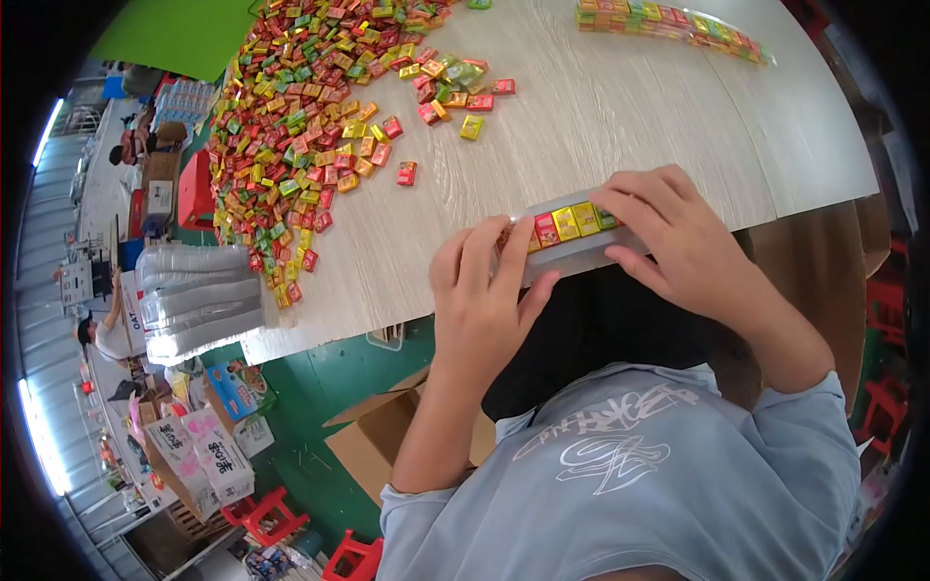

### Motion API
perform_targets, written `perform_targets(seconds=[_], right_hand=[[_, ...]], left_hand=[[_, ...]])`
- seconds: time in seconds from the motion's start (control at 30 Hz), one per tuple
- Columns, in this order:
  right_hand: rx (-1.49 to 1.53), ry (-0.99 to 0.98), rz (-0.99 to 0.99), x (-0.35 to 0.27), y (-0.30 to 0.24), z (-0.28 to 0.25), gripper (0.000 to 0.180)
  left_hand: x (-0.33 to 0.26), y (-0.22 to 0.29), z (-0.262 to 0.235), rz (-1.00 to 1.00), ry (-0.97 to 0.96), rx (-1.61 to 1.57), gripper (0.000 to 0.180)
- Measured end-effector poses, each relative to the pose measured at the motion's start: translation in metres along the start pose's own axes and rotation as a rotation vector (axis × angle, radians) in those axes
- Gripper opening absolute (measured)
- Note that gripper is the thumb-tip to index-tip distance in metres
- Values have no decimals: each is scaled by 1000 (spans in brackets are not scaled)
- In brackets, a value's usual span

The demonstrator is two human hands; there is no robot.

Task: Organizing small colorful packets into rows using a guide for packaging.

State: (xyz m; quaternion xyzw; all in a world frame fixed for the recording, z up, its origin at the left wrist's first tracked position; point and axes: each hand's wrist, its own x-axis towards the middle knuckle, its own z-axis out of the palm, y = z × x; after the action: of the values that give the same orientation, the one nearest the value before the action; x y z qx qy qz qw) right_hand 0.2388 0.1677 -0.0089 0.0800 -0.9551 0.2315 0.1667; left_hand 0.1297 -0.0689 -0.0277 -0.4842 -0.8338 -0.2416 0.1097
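Observation:
Close in front of me, at the table's near edge, a long narrow greyish plastic tray [573, 250] holds a row of small red, yellow and green boxes [565, 224]. My left hand [482, 305] grips its left end, fingers over the boxes there and thumb on the near side. At the other end my right hand [690, 242] is closed on the tray, its fingers bent over the top and the thumb along the near wall. Both hands cover the tray's ends. A large pile of similar small boxes [300, 116] spreads over the table's far left.
One red box [406, 174] lies apart from the pile. A clear filled pack [668, 24] lies at the far right of the table [620, 111]. Stacked plastic trays [199, 300] stand at the left corner. Below are an open carton [383, 441] and red stools [274, 516]; people work beyond.

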Motion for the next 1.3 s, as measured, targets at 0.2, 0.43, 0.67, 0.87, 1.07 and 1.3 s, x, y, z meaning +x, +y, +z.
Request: perform_targets(seconds=[0.2, 0.43, 0.67, 0.87, 1.07, 1.3], right_hand=[[-265, 64, 9, -26, -13, 26, 66], [-38, 59, 41, -12, -9, 8, 48], [347, -162, 77, 24, 16, -5, 22], [207, -297, -61, 41, 28, -15, 23], [64, -240, -275, 50, 32, -23, 26], [-128, -151, -434, 35, 39, -45, 28]], left_hand=[[-14, -1, 18, -24, 75, 61, 55], [-7, -6, 15, -136, 64, -274, 63], [3, -8, 3, -235, 2, -492, 72], [5, -15, 3, -382, -60, -726, 73], [5, -15, 3, -405, -64, -735, 74], [5, -17, -1, -343, -68, -607, 65]])
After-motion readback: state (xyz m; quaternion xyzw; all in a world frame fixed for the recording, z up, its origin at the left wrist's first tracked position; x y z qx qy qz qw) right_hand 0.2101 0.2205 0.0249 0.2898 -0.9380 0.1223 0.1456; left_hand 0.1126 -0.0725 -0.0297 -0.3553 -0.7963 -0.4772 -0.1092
